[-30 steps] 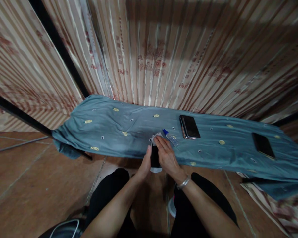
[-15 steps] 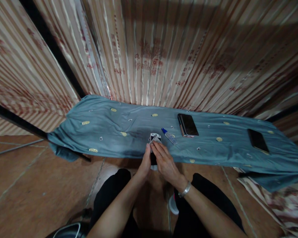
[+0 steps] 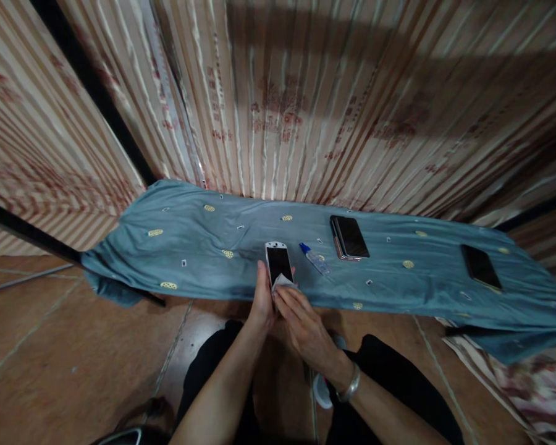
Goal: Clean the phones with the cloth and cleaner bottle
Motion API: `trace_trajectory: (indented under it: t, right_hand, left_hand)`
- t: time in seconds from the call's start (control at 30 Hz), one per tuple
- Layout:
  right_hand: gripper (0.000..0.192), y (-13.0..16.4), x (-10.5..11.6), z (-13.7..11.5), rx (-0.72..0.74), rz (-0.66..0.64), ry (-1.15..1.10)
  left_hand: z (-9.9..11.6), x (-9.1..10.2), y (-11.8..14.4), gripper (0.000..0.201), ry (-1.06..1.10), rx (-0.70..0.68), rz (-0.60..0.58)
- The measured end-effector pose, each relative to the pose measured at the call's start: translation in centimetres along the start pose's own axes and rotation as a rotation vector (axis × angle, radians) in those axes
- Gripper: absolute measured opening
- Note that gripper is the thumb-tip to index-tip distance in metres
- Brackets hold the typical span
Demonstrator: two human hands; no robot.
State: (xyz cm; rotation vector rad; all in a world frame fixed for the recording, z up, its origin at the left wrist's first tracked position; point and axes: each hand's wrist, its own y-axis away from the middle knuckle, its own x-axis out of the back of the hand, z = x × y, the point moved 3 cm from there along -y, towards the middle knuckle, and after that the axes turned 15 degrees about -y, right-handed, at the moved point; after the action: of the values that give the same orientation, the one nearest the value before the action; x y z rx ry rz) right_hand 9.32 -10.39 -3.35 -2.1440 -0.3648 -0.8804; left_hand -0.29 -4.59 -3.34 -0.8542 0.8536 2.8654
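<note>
A white smartphone [image 3: 278, 257] with a dark screen is gripped in my left hand [image 3: 262, 298], its top end pointing away from me. My right hand [image 3: 304, 322] presses a small pale grey cloth [image 3: 283, 281] against the lower part of the screen, fingers closed over it. The phone's bottom end is hidden behind the cloth and fingers. Just right of the phone, a clear bottle with a blue cap [image 3: 314, 258] lies on the blue cloth cover.
The long surface has a blue patterned cover [image 3: 199, 235]. A stack of dark phones [image 3: 351, 237] lies right of the bottle, another dark phone [image 3: 480, 267] farther right. A striped curtain [image 3: 278, 111] hangs behind, with black poles [image 3: 97, 93] at the left.
My right hand with the cloth has slid down the screen toward me, uncovering the phone's upper part. The phone has shifted slightly left and tilted.
</note>
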Motion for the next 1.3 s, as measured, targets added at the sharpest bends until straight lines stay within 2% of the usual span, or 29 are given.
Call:
trace_trajectory:
  t: [0.13, 0.23, 0.47, 0.63, 0.8, 1.0, 1.3]
  right_hand:
    - [0.071, 0.0, 0.6, 0.4, 0.021, 0.023, -0.028]
    - [0.069, -0.1, 1.2, 1.1, 0.028, 0.067, -0.022]
    - [0.059, -0.4, 2.1, 3.3, -0.049, 0.139, 0.034]
    - [0.055, -0.6, 1.8, 4.8, -0.095, 0.174, 0.034]
    - [0.052, -1.1, 1.6, 6.1, -0.122, 0.205, 0.031]
    - [0.05, -2.2, 2.2, 6.9, -0.195, 0.199, 0.083]
    - [0.052, -2.7, 2.5, 8.1, -0.254, 0.241, 0.057]
  left_hand:
    - [0.4, -0.5, -0.7, 0.063, 0.089, -0.045, 0.038]
    - [0.2, -0.7, -1.5, 0.054, 0.154, -0.075, 0.022]
    - [-0.7, -1.2, -2.7, 0.046, 0.183, -0.121, 0.004]
    - [-1.0, -1.7, -2.9, 0.042, 0.177, -0.107, -0.027]
    - [-1.5, -1.9, -3.1, 0.041, 0.168, -0.159, -0.029]
    - [-2.0, -2.3, -3.2, 0.042, 0.14, -0.214, -0.051]
    - [-2.6, -2.6, -3.1, 0.043, 0.049, -0.197, -0.099]
